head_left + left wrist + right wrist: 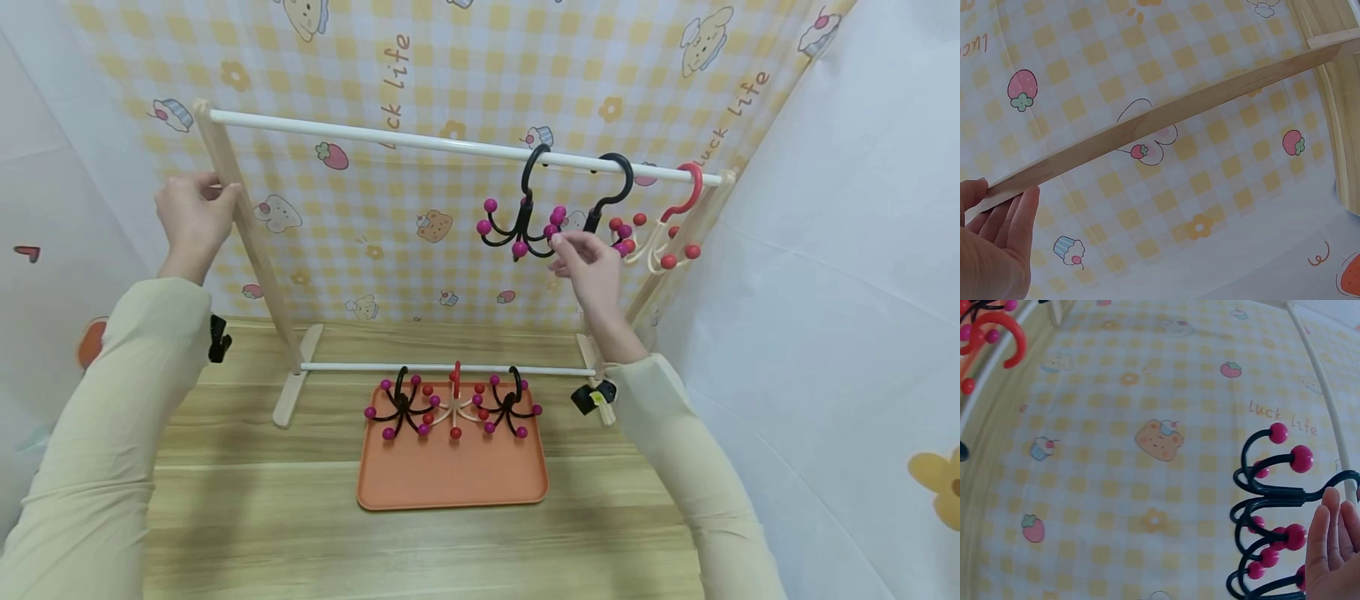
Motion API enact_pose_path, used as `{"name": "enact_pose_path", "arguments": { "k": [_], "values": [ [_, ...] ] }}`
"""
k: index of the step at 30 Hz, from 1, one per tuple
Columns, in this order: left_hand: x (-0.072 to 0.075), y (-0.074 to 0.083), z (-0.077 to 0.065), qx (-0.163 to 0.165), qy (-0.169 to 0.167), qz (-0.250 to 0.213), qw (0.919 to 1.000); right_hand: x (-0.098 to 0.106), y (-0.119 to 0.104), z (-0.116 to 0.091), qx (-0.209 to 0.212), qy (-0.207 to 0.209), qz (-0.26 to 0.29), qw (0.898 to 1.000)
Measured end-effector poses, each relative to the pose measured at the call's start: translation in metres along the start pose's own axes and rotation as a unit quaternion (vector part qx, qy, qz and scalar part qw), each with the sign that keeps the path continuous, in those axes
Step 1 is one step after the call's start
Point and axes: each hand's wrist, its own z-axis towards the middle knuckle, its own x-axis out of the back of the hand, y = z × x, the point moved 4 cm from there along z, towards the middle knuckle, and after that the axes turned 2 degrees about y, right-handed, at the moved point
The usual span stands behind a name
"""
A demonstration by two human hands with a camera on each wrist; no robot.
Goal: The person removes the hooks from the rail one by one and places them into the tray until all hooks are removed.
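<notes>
My left hand [197, 215] grips the left wooden post [1132, 128] of a rack near its top, thumb on one side and fingers on the other. From the white top rail [360, 135] hang two black claw hangers with pink balls, the left one [527, 212] and the right one [617, 179]. A red-hooked hanger [688, 190] with red balls and pale prongs hangs at the rail's right end. My right hand [592, 271] is up in front of the right black hanger and partly hides it. In the right wrist view its fingers [1319, 540] look straight, beside the hangers.
An orange tray [453, 483] lies on the wooden table [322, 533]. Along its far edge sit two black hangers, left [402, 404] and right [510, 402], and a red-hooked hanger [456, 396] between them. The lower white rail [345, 367] passes just behind the tray.
</notes>
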Motion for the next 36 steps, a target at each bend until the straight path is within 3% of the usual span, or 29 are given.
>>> {"name": "enact_pose_path", "arguments": {
  "k": [8, 18, 36],
  "values": [
    [0.000, 0.001, -0.001, -0.003, 0.001, 0.002, 1.0000, -0.017, -0.017, 0.017, -0.027, -0.021, 0.037, 0.999],
    [0.000, 0.001, -0.001, -0.008, 0.003, 0.001, 1.0000, -0.036, -0.033, 0.032, -0.023, -0.047, 0.063, 0.997],
    [0.000, 0.002, -0.003, -0.009, 0.011, 0.005, 0.9999, -0.055, -0.045, 0.042, -0.057, -0.084, 0.072, 0.992]
  ]
}}
